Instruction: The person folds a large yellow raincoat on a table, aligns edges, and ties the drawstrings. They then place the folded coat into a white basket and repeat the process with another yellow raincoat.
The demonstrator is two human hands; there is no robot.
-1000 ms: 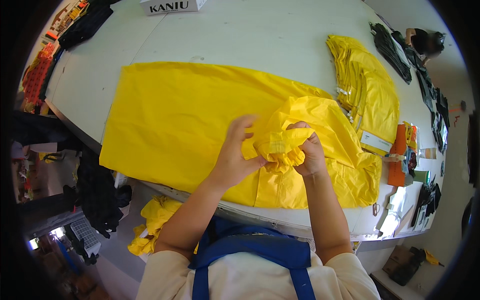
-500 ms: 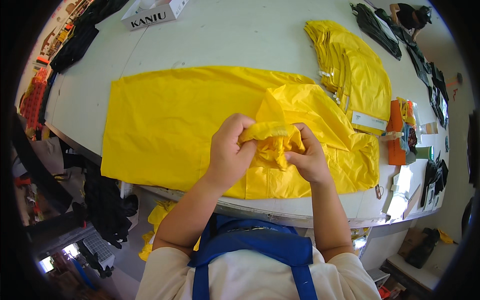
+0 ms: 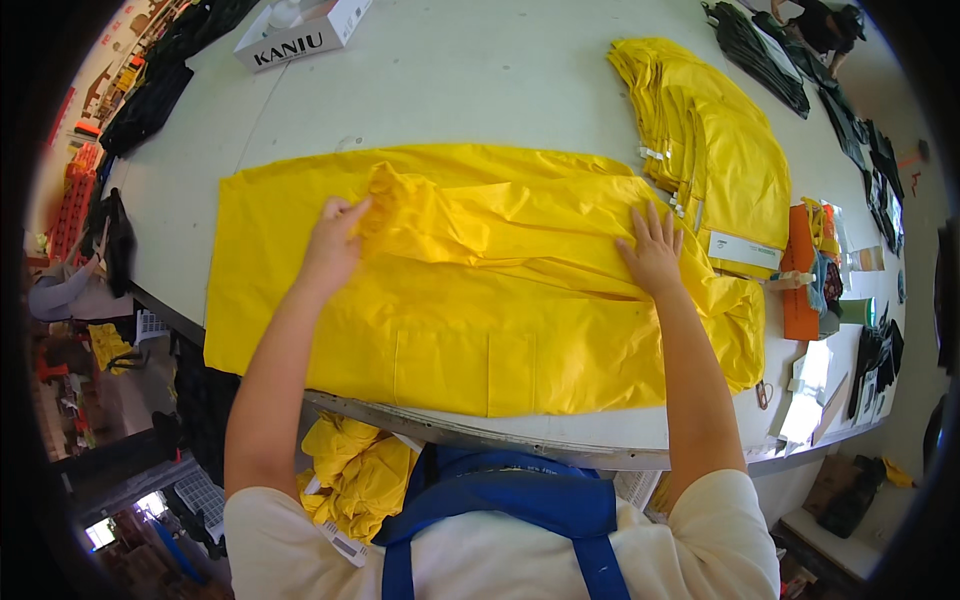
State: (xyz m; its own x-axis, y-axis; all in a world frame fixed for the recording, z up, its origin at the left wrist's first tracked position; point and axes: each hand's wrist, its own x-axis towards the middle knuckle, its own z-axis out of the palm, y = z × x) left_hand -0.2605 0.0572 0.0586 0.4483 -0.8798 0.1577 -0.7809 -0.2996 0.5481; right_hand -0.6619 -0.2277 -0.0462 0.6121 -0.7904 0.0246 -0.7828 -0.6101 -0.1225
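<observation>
Raincoat (image 3: 480,300) now spread flat; L hand (image 3: 330,245) & R hand (image 3: 652,250) moved apart.

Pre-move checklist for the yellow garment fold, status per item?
1. Left hand on the folded sleeve end: ok, it is pinching the fabric.
2. Right hand flat on the yellow garment: ok, fingers are spread.
3. Garment lying smooth: not ok, creases run between the hands.
4. Garment fully on the table: ok, near hem sits at the edge.
5. Clear of the folded yellow stack: cannot tell, the edges look close.
</observation>
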